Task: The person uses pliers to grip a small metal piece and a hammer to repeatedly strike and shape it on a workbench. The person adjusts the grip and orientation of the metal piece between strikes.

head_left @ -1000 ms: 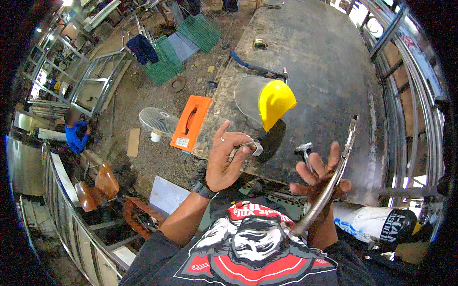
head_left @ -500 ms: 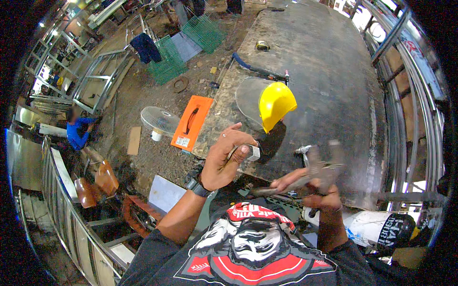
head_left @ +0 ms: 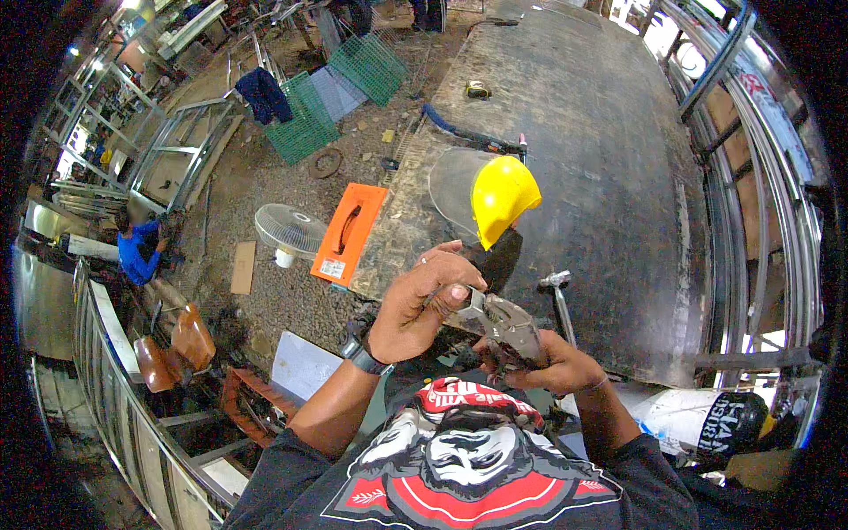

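Note:
My right hand [head_left: 552, 364] grips the handles of grey metal locking pliers [head_left: 505, 324] held close to my chest. My left hand [head_left: 431, 296], with a black watch on its wrist, pinches the jaw end of the same pliers with thumb and fingers. Both hands meet just in front of the near edge of a large dark steel worktable [head_left: 618, 159]. A hammer [head_left: 558, 296] lies on that edge right beside my right hand. A yellow helmet with a clear face shield [head_left: 495, 196] rests on the table above my hands.
An orange tool case [head_left: 349, 231] and a white fan [head_left: 290, 231] lie on the gravel floor to the left. Green mesh panels [head_left: 340, 97] and metal frames lie farther off. A person in blue [head_left: 137, 252] crouches at far left. A railing [head_left: 115, 371] runs lower left.
The pliers came down from an upright position at my right into both hands in front of my chest. My left hand moved right and took hold of the jaw end.

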`<state>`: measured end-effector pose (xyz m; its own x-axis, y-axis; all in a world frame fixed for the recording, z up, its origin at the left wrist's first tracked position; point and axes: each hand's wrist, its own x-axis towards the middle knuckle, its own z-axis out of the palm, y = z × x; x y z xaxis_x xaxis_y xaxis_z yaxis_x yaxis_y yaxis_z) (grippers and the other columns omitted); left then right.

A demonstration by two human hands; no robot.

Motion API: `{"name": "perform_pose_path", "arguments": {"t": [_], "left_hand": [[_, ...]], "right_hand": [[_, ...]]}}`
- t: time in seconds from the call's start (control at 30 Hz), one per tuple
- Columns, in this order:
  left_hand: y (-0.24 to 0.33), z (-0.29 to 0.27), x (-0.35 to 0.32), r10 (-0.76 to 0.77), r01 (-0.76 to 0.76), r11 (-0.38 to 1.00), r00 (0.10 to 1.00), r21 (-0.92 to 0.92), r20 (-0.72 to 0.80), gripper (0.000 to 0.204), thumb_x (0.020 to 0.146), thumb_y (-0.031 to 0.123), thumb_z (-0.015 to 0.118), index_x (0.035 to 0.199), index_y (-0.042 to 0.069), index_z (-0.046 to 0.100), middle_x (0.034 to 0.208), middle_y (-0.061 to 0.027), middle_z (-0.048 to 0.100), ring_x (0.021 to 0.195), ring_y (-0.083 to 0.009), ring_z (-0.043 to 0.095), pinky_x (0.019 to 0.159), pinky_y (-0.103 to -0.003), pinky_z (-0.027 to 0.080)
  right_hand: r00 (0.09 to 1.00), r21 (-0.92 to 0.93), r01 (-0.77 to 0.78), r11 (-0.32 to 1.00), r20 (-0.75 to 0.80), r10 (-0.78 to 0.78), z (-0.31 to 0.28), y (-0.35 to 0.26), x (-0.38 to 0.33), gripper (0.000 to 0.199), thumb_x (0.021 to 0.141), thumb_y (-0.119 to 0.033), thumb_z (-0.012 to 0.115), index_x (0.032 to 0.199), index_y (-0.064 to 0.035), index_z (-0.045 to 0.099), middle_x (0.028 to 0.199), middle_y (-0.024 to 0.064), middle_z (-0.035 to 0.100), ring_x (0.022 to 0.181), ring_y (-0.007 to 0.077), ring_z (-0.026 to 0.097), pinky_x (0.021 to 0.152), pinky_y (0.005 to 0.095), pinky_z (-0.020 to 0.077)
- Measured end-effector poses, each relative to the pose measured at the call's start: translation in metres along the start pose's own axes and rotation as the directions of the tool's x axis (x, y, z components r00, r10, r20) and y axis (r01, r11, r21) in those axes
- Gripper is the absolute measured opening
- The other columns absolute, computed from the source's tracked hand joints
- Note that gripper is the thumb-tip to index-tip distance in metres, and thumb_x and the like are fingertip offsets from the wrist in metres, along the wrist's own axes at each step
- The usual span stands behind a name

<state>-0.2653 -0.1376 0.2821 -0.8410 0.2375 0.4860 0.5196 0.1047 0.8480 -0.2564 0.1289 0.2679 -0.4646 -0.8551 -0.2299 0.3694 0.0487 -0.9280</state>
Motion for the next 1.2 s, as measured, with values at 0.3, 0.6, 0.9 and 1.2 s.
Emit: {"name": "perform_pose_path", "arguments": {"t": [0.3, 0.6, 0.9, 1.2], "left_hand": [[0.004, 0.0, -0.005, 0.021, -0.022, 1.0, 0.999, 0.017, 0.045, 0.017, 0.104, 0.021, 0.056, 0.106, 0.01, 0.068, 0.104, -0.0046, 0.073, 0.11, -0.0273, 0.068, 0.118, -0.058, 0.031], [0.005, 0.002, -0.003, 0.009, -0.011, 1.0, 0.998, 0.02, 0.06, 0.014, 0.104, 0.019, 0.057, 0.107, 0.011, 0.069, 0.102, -0.0036, 0.071, 0.108, -0.0244, 0.067, 0.119, -0.059, 0.029], [0.002, 0.004, -0.004, -0.001, 0.002, 1.0, 0.998, -0.003, 0.067, 0.014, 0.102, 0.02, 0.058, 0.106, 0.011, 0.069, 0.104, -0.0039, 0.072, 0.112, -0.0265, 0.067, 0.121, -0.061, 0.026], [0.028, -0.003, -0.004, 0.003, -0.018, 0.983, 0.997, 0.18, 0.082, 0.055, 0.075, 0.039, 0.089, 0.119, 0.011, 0.07, 0.11, -0.0043, 0.071, 0.115, -0.0254, 0.065, 0.122, -0.059, 0.021]], "right_hand": [[1.0, -0.165, 0.03, 0.986, -0.001, -0.03, -0.003, 0.011, 0.0, 0.046, 0.091, -0.003, 0.073, 0.135, 0.0007, 0.061, 0.123, 0.0065, 0.068, 0.111, 0.0135, 0.061, 0.1, 0.0315, 0.0472], [0.996, -0.2, 0.079, 0.977, -0.017, -0.084, 0.011, 0.003, 0.004, 0.048, 0.095, -0.005, 0.07, 0.141, -0.0014, 0.058, 0.109, 0.004, 0.069, 0.099, 0.0126, 0.063, 0.094, 0.0314, 0.05], [0.992, -0.227, 0.076, 0.971, -0.082, -0.097, 0.011, 0.011, 0.005, 0.045, 0.092, -0.006, 0.074, 0.136, -0.0014, 0.062, 0.115, 0.0055, 0.071, 0.103, 0.0137, 0.063, 0.095, 0.0315, 0.0492], [0.966, -0.335, 0.195, 0.922, -0.099, -0.24, 0.014, 0.016, 0.006, 0.036, 0.092, -0.01, 0.074, 0.126, -0.004, 0.063, 0.097, 0.0029, 0.07, 0.087, 0.0114, 0.059, 0.081, 0.0322, 0.0513]]}}
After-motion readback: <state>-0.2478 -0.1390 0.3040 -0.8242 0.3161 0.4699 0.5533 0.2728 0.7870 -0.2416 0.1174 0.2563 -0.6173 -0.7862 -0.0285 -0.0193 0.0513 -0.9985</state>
